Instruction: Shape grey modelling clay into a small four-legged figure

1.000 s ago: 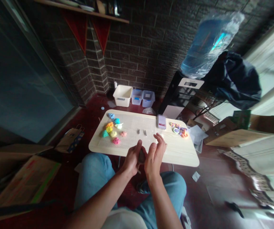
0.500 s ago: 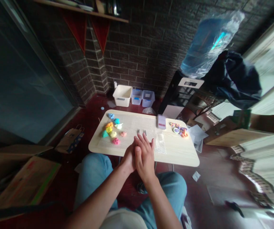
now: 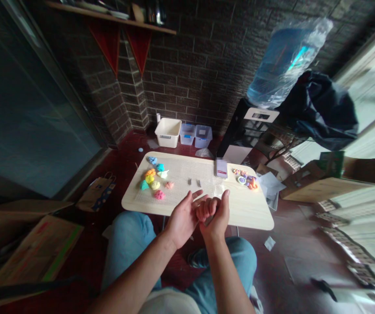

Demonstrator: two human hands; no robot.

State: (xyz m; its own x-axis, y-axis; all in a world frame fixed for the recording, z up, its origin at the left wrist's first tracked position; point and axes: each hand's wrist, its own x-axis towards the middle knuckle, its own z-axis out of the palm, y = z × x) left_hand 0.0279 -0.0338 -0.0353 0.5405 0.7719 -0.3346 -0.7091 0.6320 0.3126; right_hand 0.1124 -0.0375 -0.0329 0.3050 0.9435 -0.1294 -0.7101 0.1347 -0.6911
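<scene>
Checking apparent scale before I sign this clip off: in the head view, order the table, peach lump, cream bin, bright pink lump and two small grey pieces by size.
1. Table
2. Cream bin
3. Bright pink lump
4. Peach lump
5. Left grey piece and right grey piece: too alike to rank

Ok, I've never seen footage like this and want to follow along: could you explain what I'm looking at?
There is no machine here: the work is done barehanded. Every picture comes from one camera worn on the person's head, looking forward and down. The left hand is open. Close beside it, the right hand is curled, seemingly around a dark lump, mostly hidden. On the pale table beyond lie a clear bubbly sheet, soft-looking coloured lumps to the left, two small grey pieces near the middle, a phone-like device by the far edge, and more colourful pieces to the right.
</scene>
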